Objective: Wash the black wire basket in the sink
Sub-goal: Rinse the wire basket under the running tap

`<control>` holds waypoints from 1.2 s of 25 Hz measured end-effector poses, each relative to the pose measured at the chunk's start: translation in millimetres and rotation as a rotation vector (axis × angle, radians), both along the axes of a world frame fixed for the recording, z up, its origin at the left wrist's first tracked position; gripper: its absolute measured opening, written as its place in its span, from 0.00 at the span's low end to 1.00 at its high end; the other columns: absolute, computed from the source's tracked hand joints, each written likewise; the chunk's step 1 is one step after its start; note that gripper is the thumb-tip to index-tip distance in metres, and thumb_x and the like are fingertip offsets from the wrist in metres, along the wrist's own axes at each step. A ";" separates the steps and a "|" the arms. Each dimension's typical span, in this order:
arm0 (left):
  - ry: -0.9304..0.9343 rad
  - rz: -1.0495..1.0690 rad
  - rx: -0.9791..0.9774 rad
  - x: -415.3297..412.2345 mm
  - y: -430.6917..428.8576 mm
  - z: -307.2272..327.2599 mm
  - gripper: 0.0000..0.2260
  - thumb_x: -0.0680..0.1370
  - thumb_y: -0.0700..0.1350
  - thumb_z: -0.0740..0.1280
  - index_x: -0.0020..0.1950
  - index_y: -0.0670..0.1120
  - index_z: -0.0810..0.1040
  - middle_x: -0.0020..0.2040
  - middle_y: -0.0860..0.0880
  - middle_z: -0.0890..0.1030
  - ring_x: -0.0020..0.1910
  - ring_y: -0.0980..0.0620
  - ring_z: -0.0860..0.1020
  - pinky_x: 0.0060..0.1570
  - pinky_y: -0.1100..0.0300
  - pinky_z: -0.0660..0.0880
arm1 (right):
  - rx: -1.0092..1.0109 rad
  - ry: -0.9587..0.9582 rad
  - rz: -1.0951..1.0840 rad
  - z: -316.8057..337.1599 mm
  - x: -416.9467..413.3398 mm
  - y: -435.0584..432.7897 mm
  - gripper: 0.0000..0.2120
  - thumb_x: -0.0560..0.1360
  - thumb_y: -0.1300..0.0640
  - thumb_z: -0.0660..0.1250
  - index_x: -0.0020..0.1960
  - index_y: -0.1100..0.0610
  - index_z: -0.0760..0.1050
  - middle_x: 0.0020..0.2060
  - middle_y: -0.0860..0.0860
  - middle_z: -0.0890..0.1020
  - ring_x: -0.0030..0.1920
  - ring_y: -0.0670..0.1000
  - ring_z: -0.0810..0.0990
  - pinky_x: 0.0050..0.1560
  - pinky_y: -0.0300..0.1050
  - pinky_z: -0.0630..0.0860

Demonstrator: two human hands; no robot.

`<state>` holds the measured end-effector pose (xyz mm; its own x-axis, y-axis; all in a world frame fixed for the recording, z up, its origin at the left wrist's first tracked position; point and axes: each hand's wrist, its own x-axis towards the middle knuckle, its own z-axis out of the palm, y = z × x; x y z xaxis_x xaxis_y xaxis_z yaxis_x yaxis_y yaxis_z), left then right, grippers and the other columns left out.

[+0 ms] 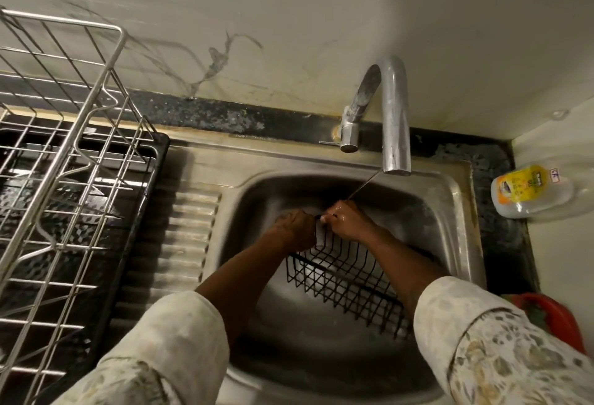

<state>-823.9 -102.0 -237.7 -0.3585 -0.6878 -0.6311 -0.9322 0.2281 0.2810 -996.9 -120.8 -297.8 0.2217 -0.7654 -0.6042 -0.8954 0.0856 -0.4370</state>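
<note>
A black wire basket [344,279] lies tilted inside the steel sink [463,212], its far end raised toward the tap. My left hand [297,228] grips the basket's upper rim from the left. My right hand [347,220] pinches the same rim from the right, and its knuckles are wet. Both hands almost touch each other. A thin stream of water runs from the chrome tap [393,122] down onto my right hand. My forearms hide parts of the basket's sides.
A steel dish rack [64,160] on a black tray [162,154] fills the left, beside the ribbed drainboard [189,231]. A plastic bottle with a yellow label [530,192] lies on the dark counter at right. A red object [556,318] sits at the right near edge.
</note>
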 end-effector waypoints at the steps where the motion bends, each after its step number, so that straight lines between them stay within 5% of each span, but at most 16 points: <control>1: 0.013 0.040 0.034 -0.9 1.0 1.0 0.11 0.78 0.46 0.65 0.57 0.44 0.80 0.56 0.44 0.81 0.52 0.44 0.81 0.51 0.54 0.77 | 0.030 0.004 0.022 10.1 3.2 0.6 0.12 0.78 0.45 0.64 0.42 0.50 0.79 0.48 0.53 0.82 0.50 0.52 0.80 0.57 0.49 0.77; 8: 0.017 0.203 0.042 4.9 10.3 5.0 0.08 0.79 0.45 0.65 0.40 0.46 0.73 0.45 0.46 0.79 0.40 0.51 0.77 0.39 0.59 0.73 | 0.076 -0.095 -0.032 39.0 -25.5 15.4 0.10 0.81 0.51 0.65 0.49 0.52 0.84 0.41 0.51 0.85 0.41 0.48 0.84 0.48 0.52 0.83; 12: -0.005 0.278 -0.050 7.8 3.5 15.6 0.07 0.78 0.45 0.65 0.53 0.45 0.80 0.52 0.45 0.80 0.51 0.46 0.80 0.49 0.56 0.77 | -0.069 -0.092 -0.130 27.0 3.0 7.2 0.10 0.78 0.43 0.67 0.45 0.46 0.84 0.43 0.47 0.85 0.46 0.48 0.83 0.52 0.51 0.81; 14: -0.035 0.308 -0.067 17.3 -3.5 18.9 0.06 0.79 0.44 0.64 0.52 0.46 0.80 0.51 0.46 0.80 0.50 0.47 0.80 0.48 0.56 0.75 | -0.067 -0.129 -0.188 18.1 14.5 -0.8 0.10 0.78 0.43 0.67 0.42 0.44 0.82 0.41 0.47 0.83 0.43 0.48 0.82 0.49 0.48 0.80; 18: -0.099 0.341 -0.102 34.5 0.1 16.4 0.08 0.80 0.43 0.62 0.55 0.44 0.79 0.50 0.46 0.79 0.50 0.48 0.80 0.50 0.54 0.76 | -0.021 -0.147 -0.132 4.3 -6.5 -1.4 0.10 0.77 0.39 0.65 0.52 0.40 0.82 0.49 0.44 0.83 0.50 0.46 0.82 0.52 0.47 0.80; 22: -0.086 0.345 -0.097 37.7 2.9 15.8 0.08 0.80 0.43 0.63 0.57 0.44 0.78 0.54 0.44 0.79 0.54 0.46 0.79 0.51 0.53 0.73 | 0.006 -0.142 -0.072 21.0 -47.0 8.1 0.08 0.80 0.52 0.67 0.50 0.51 0.85 0.44 0.47 0.86 0.45 0.43 0.83 0.52 0.44 0.80; 26: -0.080 0.385 -0.060 30.6 3.1 16.0 0.08 0.79 0.43 0.65 0.57 0.44 0.79 0.53 0.45 0.80 0.52 0.46 0.80 0.56 0.51 0.78 | -0.001 -0.066 -0.024 8.6 -25.6 -1.3 0.13 0.76 0.38 0.65 0.50 0.44 0.83 0.48 0.44 0.81 0.52 0.46 0.80 0.54 0.47 0.77; 30: -0.107 0.352 -0.069 24.6 10.5 15.4 0.10 0.79 0.44 0.63 0.58 0.46 0.79 0.56 0.45 0.80 0.53 0.47 0.80 0.51 0.54 0.75 | 0.010 -0.150 -0.069 2.7 45.6 -11.2 0.11 0.75 0.39 0.65 0.46 0.44 0.81 0.42 0.44 0.82 0.44 0.46 0.81 0.50 0.52 0.81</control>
